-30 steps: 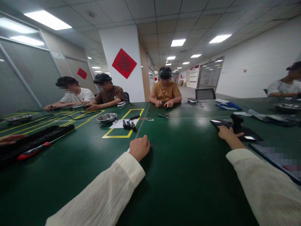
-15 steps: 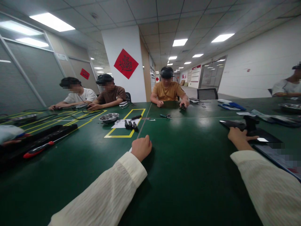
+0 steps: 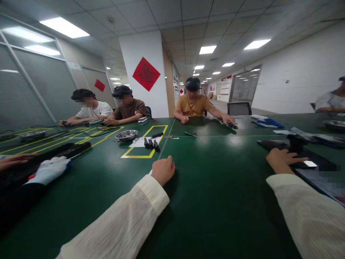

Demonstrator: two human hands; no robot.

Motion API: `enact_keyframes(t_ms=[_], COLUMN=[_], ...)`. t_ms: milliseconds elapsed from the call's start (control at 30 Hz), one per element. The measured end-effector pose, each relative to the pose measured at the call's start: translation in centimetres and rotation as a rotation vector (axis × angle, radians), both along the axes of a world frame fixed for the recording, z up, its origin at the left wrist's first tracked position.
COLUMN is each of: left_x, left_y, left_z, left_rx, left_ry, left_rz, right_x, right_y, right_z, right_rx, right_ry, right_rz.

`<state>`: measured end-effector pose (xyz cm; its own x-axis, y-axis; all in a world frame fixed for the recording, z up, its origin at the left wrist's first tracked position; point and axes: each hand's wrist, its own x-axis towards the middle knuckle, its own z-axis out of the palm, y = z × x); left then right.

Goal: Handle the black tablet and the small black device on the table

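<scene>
My left hand [image 3: 163, 169] rests on the green table in a loose fist, with its palm side hidden. I can make out no object in it; a thin white sliver shows beside the wrist. Beyond its knuckles lie several small black parts [image 3: 151, 144] near a sheet of white paper [image 3: 137, 142]. Over on the right, my right hand [image 3: 281, 160] lies with fingers stretched out on or just over a flat black object [image 3: 322, 163]. An upright black piece [image 3: 295, 143] stands right behind its fingers.
A metal bowl [image 3: 126, 135] and pliers [image 3: 191, 134] are farther back. At left, a co-worker's gloved hand [image 3: 52, 169] is beside a long black tray [image 3: 78, 146]. Across the table, another person [image 3: 192, 104] reaches toward a dark object. Blue-and-white gloves [image 3: 268, 123] lie at the back right.
The co-worker's gloved hand at left has come into view over the red-handled tool. The person across has moved an arm outward with a dark object. My hands have hardly moved.
</scene>
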<state>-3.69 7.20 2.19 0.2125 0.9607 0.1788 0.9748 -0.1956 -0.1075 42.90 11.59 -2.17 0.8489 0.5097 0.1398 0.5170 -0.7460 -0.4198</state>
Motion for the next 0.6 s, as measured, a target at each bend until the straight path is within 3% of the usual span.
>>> enact_keyframes(t_ms=[233, 400, 467, 600], left_x=[-0.1, 0.0, 0.0, 0.0], left_y=[0.1, 0.0, 0.0, 0.0], left_z=[-0.3, -0.2, -0.2, -0.2], left_rx=[0.012, 0.022, 0.023, 0.007], left_ry=[0.005, 0.019, 0.018, 0.009], left_rz=[-0.009, -0.025, -0.029, -0.024], right_x=[-0.3, 0.7, 1.6, 4.0], right_y=[-0.7, -1.3, -1.1, -0.2], right_z=[0.9, 1.5, 1.5, 0.6], right_rx=[0.266, 0.641, 0.734, 0.777], right_ry=[0.034, 0.289, 0.305, 0.17], right_rz=[-0.108, -0.228, -0.212, -0.094])
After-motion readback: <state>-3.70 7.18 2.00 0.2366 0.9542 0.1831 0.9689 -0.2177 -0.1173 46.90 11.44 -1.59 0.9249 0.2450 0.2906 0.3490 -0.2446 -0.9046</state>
